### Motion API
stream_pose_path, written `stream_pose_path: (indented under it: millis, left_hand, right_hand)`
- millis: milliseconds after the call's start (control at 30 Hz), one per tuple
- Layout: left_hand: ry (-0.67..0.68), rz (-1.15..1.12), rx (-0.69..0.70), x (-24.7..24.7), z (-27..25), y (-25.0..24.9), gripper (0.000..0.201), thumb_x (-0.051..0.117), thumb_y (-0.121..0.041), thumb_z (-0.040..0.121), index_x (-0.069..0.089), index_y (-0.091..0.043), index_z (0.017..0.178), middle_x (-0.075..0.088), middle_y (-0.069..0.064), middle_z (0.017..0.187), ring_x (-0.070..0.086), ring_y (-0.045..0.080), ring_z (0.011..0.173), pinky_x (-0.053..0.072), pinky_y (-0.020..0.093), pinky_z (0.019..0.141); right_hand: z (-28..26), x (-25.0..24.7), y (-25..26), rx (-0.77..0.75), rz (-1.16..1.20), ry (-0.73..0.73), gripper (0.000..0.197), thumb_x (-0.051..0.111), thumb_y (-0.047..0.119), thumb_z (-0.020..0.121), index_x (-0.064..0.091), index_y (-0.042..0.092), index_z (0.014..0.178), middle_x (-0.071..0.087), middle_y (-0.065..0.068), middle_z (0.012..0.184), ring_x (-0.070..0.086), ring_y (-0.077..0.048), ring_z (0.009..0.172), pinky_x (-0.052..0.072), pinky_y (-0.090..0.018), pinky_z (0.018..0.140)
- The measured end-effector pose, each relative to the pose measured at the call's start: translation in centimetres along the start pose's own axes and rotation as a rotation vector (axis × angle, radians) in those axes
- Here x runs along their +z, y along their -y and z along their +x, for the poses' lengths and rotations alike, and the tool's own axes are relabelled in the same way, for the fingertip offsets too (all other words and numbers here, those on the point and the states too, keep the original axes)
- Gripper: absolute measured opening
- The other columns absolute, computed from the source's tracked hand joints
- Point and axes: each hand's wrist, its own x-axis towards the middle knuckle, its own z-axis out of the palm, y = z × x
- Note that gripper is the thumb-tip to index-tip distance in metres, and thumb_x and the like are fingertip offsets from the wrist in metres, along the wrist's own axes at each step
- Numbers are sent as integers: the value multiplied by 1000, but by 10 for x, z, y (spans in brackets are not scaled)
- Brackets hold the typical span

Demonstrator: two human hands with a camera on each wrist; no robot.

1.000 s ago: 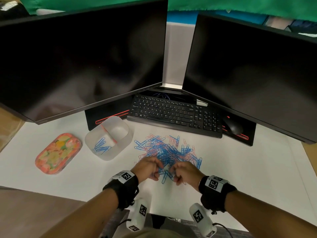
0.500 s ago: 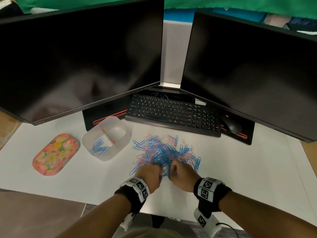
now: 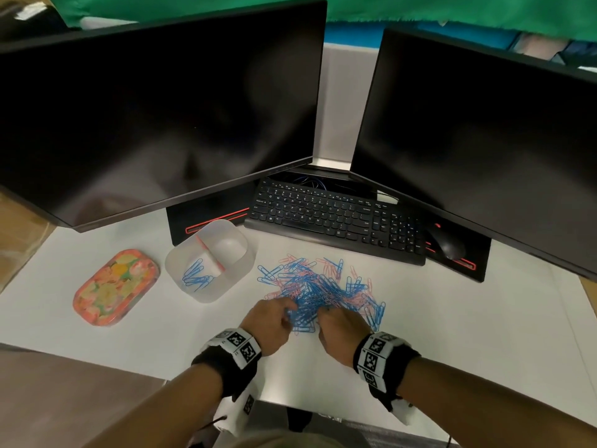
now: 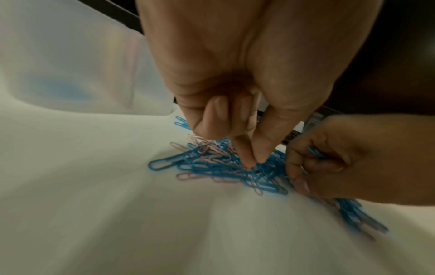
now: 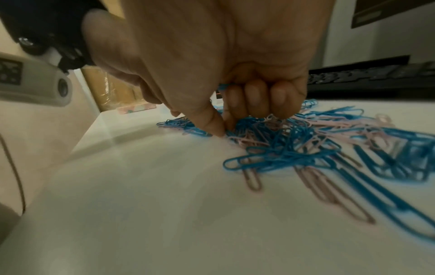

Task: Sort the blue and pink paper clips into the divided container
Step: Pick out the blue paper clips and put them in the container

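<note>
Both hands have advanced into the clip pile (image 3: 318, 291): left hand (image 3: 269, 321) pinches blue clips; right hand (image 3: 342, 331) clutches several. Gathering continues.

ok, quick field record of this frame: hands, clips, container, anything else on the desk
left hand: thumb and forefinger pinching into the clip pile
right hand: curled, blue clips tucked in the fist, thumb tip on the pile
clip pile: blue and pink mixed, loose on the white desk
container: divided; near compartment holds blue clips, far one looks empty
lid: floral, left of the container
behind: keyboard, mouse, two dark monitors
</note>
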Motion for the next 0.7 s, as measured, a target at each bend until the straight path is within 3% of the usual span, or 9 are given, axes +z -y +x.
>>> stream_pose_path:
  millis: [100, 133, 200, 300, 367, 467, 533, 633, 700]
  left_hand:
    - [15, -192, -102, -11, 2, 0, 32, 58, -8, 83, 65, -26, 108, 57, -3, 76, 54, 14, 72, 47, 22, 77]
    - [39, -326, -142, -16, 2, 0, 28, 58, -5, 83, 65, -25, 101, 54, -1, 74, 51, 14, 67, 48, 25, 70]
    - [75, -665, -227, -25, 0, -2, 23, 56, 3, 82, 66, -18, 88, 49, 8, 72, 42, 13, 53, 37, 24, 51]
    - [17, -1065, -300, -38, -4, -8, 11, 59, 0, 68, 63, -9, 73, 47, 17, 72, 40, 19, 49, 32, 22, 46]
    - [-12, -1228, -300, -47, -8, -14, 8, 52, -2, 68, 57, -7, 72, 49, 16, 72, 45, 21, 51, 37, 24, 47]
    - [-21, -1381, -292, -63, -13, -18, 15, 37, -5, 82, 51, -8, 75, 49, 11, 71, 48, 19, 53, 37, 28, 52]
    - [-64, -1429, -298, -74, -15, -17, 22, 40, -18, 90, 52, -9, 74, 50, 8, 68, 47, 19, 55, 38, 28, 51]
    - [-221, -1402, -356, -91, -17, -6, 40, 41, -35, 98, 54, -11, 68, 52, 5, 61, 45, 17, 50, 34, 26, 48]
    - [-325, -1330, -395, -104, -18, 5, 39, 39, -31, 99, 53, -11, 69, 50, 6, 61, 43, 16, 47, 32, 24, 46]
  right_hand:
    - [1, -5, 0, 41, 191, -83, 14, 46, 23, 93, 53, 11, 96, 64, -11, 92, 61, -29, 83, 43, -32, 67]
    - [2, -8, 0, 56, 272, -80, 13, 45, 23, 93, 51, 12, 91, 63, -10, 86, 58, -26, 75, 43, -33, 64]
    - [9, -13, 0, 92, 480, -39, 20, 42, 19, 96, 46, 14, 77, 55, -6, 68, 47, -18, 58, 39, -32, 56]
    - [22, -26, 3, 223, 939, 56, 30, 38, 11, 94, 36, 16, 65, 37, -2, 58, 33, -16, 52, 29, -30, 53]
    - [31, -35, 8, 312, 1265, 117, 25, 37, 10, 89, 43, 13, 65, 42, -6, 56, 35, -18, 47, 27, -27, 48]
    - [44, -54, 28, 331, 1507, 168, 20, 35, 10, 86, 49, 9, 72, 52, -13, 57, 46, -22, 46, 34, -24, 45]
    - [55, -68, 45, 288, 1567, 212, 21, 33, 7, 86, 50, 7, 73, 52, -16, 59, 51, -25, 47, 39, -24, 43]
    - [73, -85, 72, 212, 1553, 271, 21, 34, 7, 85, 52, 4, 74, 55, -18, 62, 57, -29, 52, 44, -27, 47]
    - [85, -93, 90, 181, 1485, 307, 21, 35, 6, 84, 53, 4, 74, 59, -17, 63, 59, -31, 56, 46, -28, 50]
